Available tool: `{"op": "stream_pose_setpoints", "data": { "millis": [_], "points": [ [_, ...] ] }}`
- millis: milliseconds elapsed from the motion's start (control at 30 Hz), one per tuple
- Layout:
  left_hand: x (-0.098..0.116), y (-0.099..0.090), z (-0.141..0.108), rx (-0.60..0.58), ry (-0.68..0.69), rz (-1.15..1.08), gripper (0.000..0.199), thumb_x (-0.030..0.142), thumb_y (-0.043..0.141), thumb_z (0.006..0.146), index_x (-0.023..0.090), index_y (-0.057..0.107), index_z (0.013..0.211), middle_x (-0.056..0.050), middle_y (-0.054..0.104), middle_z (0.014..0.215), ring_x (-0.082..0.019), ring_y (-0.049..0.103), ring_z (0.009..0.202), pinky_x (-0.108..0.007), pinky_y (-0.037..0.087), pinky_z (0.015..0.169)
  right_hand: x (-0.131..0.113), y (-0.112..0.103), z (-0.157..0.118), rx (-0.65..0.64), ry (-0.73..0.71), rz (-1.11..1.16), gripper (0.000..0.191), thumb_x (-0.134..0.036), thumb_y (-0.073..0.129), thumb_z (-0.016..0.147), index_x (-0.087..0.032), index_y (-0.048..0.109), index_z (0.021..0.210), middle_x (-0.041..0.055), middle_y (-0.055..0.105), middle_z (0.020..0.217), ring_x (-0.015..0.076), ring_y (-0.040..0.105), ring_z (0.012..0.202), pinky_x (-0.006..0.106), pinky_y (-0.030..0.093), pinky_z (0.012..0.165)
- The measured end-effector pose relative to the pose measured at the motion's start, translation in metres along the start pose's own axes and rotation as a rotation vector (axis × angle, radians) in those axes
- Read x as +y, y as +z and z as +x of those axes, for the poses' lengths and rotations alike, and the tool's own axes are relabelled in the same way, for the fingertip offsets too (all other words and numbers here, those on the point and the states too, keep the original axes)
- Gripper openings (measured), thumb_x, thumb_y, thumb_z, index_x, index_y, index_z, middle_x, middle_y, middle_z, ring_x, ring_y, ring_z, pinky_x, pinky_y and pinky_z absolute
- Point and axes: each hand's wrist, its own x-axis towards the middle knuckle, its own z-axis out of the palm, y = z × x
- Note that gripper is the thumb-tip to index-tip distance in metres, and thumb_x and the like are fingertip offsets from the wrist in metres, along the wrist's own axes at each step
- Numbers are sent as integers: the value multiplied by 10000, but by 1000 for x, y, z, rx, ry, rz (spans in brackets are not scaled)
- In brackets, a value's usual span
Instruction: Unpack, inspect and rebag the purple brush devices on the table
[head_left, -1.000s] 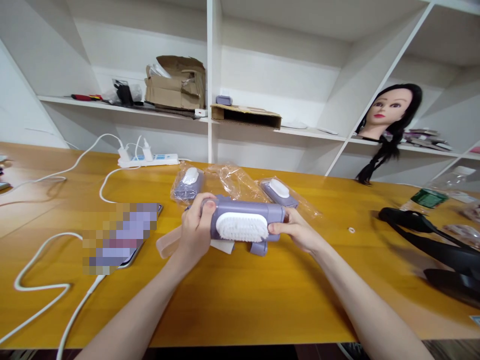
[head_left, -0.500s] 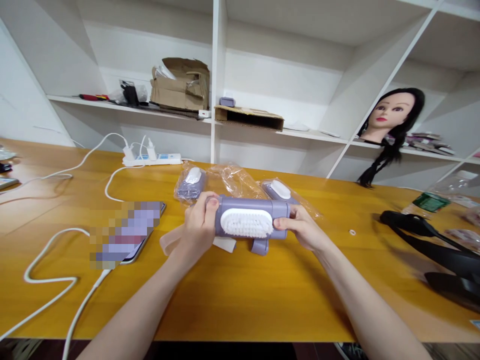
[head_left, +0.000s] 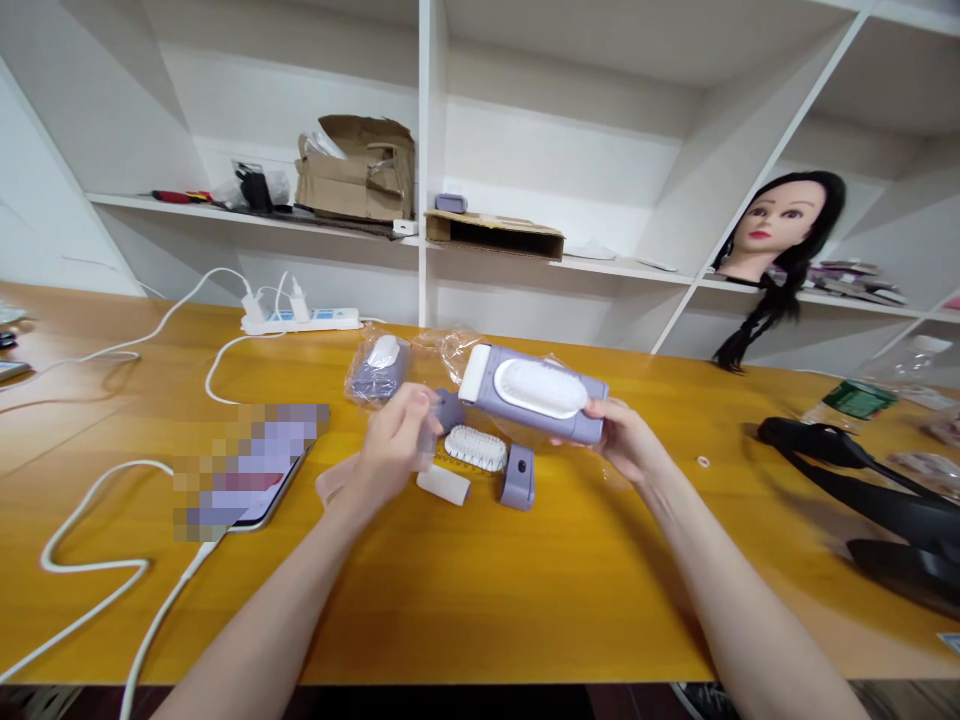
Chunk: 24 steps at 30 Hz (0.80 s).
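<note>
My right hand (head_left: pixel 626 435) grips the right end of a purple handheld device (head_left: pixel 480 390). A pale oval panel (head_left: pixel 541 388) is on its upward face, and a white roller-like piece (head_left: pixel 474 374) shows at its left end. My left hand (head_left: pixel 397 435) is closed, apart from the device, around a blurred, partly see-through piece. Just right of those fingers, a rounded purple part (head_left: pixel 448 410) is partly hidden. Below the device lie a white oval bristle piece (head_left: pixel 475 448), a small white block (head_left: pixel 443 484) and a purple cap (head_left: pixel 517 478). A pale pink translucent piece (head_left: pixel 334 480) shows behind my left wrist.
A plastic-wrapped purple device (head_left: pixel 379 368) lies behind my left hand. A phone (head_left: pixel 274 470) with a white cable (head_left: pixel 169 600) is at left, near a power strip (head_left: pixel 322 320). Black equipment (head_left: pixel 862 490) and a bottle (head_left: pixel 851 400) stand at right; shelves (head_left: pixel 424 150) rise behind.
My left hand has come away from the device. My right hand has raised and tilted it, showing its white left end. The bristle piece and cap on the table are now uncovered.
</note>
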Motion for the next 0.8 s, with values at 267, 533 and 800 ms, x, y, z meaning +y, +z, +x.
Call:
{"op": "stream_pose_setpoints", "data": {
  "millis": [267,533,800],
  "points": [
    [23,-2,-16,-731,-17,76,221,294,530,775,237,557,986,-30,628,952,-179,592,823,-292,460,689,0,-19,6,76,-1,-20,296,-302,635,661,-187,668,932,56,727,848,212,672,600,314,525,538],
    [19,3,-23,-964,240,438,436,115,521,634,266,552,1042,-14,577,1095,-204,538,1014,-335,415,896,4,-17,6,29,12,5,355,-269,647,653,-178,659,995,56,730,848,201,669,611,296,521,531],
    [13,3,-27,-937,359,738,330,79,480,590,232,521,879,-18,557,930,-228,487,945,-351,404,792,6,-9,4,-31,19,-26,281,-272,668,651,-171,678,913,57,725,815,198,662,621,312,528,579]
  ]
}}
